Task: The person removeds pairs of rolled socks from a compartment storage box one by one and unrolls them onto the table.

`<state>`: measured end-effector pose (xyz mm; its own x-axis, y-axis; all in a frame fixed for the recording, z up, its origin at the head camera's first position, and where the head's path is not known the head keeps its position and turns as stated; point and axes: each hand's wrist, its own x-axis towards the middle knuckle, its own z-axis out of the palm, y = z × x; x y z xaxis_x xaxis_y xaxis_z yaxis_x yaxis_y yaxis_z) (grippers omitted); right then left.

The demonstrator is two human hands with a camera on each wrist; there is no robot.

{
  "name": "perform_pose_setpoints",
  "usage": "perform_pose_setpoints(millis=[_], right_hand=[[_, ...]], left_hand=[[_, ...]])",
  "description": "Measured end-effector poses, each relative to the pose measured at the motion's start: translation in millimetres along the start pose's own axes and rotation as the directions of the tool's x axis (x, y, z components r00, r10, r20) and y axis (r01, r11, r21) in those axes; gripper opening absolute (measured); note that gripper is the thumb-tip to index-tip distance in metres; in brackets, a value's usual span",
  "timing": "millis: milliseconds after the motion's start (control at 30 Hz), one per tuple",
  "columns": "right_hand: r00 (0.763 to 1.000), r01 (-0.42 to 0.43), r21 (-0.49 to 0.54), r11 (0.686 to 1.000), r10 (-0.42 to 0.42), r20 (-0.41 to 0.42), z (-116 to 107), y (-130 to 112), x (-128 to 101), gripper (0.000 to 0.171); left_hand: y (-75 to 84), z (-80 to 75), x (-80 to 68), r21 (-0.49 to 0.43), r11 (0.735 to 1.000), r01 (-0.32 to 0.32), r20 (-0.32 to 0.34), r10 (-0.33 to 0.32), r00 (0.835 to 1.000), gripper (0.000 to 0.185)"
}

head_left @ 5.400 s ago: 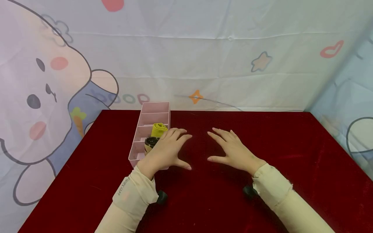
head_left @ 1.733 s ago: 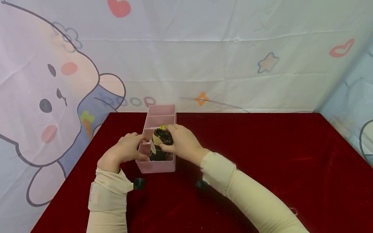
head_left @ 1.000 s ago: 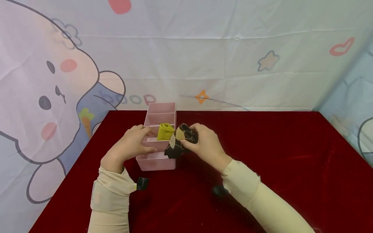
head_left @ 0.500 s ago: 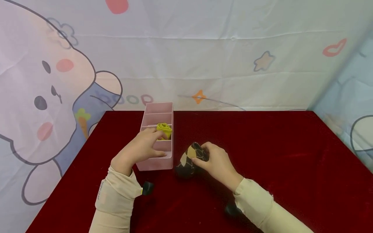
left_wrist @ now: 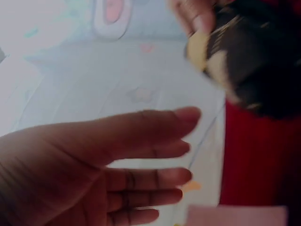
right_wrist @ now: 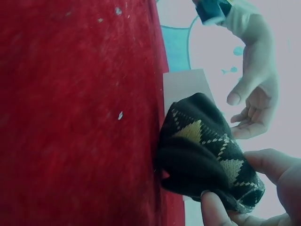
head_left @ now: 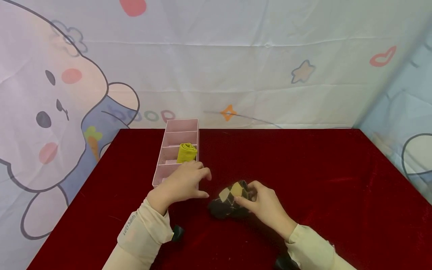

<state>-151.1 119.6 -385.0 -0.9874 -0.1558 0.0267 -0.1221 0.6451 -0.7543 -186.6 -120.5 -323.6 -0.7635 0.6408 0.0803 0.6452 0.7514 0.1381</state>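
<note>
My right hand (head_left: 245, 194) grips a rolled black sock with tan diamonds (head_left: 227, 200), which rests on the red table (head_left: 310, 168) just right of a pink divided tray (head_left: 180, 121). In the right wrist view my fingers (right_wrist: 217, 210) pinch one end of the sock (right_wrist: 202, 155). My left hand (head_left: 202, 183) hovers over the tray's near end with relaxed fingers and holds nothing. The left wrist view shows its fingers (left_wrist: 141, 176) spread, with the sock (left_wrist: 256, 61) beyond them. A rolled yellow sock (head_left: 187, 152) stands in a middle compartment.
The tray's two far compartments (head_left: 179, 132) look bare. A cartoon-printed cloth backdrop (head_left: 236, 75) hangs behind and to both sides of the table. Red tabletop stretches to the right of my hands.
My right hand lifted the black sock out of the tray's near compartment and brought it down onto the table toward me. My left hand left the tray's side and slid to its near end.
</note>
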Motion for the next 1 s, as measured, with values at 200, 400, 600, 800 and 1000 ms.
perform_pose_setpoints(millis=[200,400,600,800,1000], right_hand=[[1.000,0.009,-0.059,0.998,-0.008,0.019,-6.3,12.1,3.4,0.048],[0.999,0.027,-0.143,0.989,-0.023,0.028,-11.0,20.5,8.9,0.050],[0.998,0.060,-0.230,0.971,-0.060,0.011,-15.8,23.6,12.6,0.050],[0.982,0.160,-0.315,0.935,-0.184,-0.046,-16.7,25.2,16.8,0.047],[0.895,0.402,-0.364,0.840,-0.444,-0.036,-12.1,25.6,20.8,0.022]], left_hand=[[15.6,21.6,5.3,0.031,0.981,-0.193,-0.025,0.194,0.981,0.028],[22.8,36.2,9.2,0.066,0.970,-0.235,-0.064,0.239,0.969,0.031],[26.0,43.6,11.6,0.131,0.962,-0.240,-0.120,0.255,0.959,0.029],[26.1,50.1,13.3,0.170,0.958,-0.231,-0.191,0.262,0.946,0.029],[23.1,56.6,15.1,0.185,0.960,-0.209,-0.253,0.252,0.934,0.026]])
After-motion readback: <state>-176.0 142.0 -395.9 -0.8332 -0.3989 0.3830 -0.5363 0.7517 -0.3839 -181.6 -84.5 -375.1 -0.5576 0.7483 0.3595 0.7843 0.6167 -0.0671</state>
